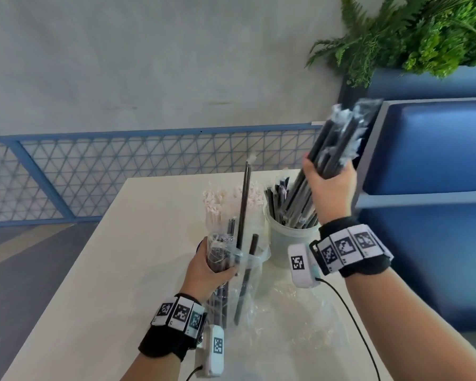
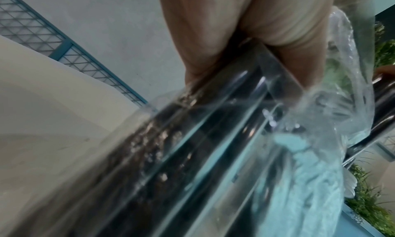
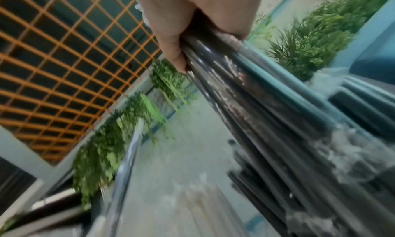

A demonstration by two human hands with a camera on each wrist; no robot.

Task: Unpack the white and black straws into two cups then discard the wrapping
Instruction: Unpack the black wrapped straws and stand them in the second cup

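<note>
Right hand (image 1: 331, 185) fisted round a bundle of black straws (image 1: 338, 138), raised just above the right cup (image 1: 291, 237), lower ends already among the black straws standing in it; left hand (image 1: 209, 268) clasps the bag (image 1: 231, 259) left of that cup, several black straws still inside, one poking high; white straws (image 1: 217, 204) stand just behind the bag, their cup hidden by it.

Judgement: step in hand is dropping the bundle into the cup; best lowered steeply with ends together, grip loosened only once seated, lest strays spill on the table (image 1: 107, 243); loose film (image 1: 300, 312) lies in front of the cup, to discard last.
</note>
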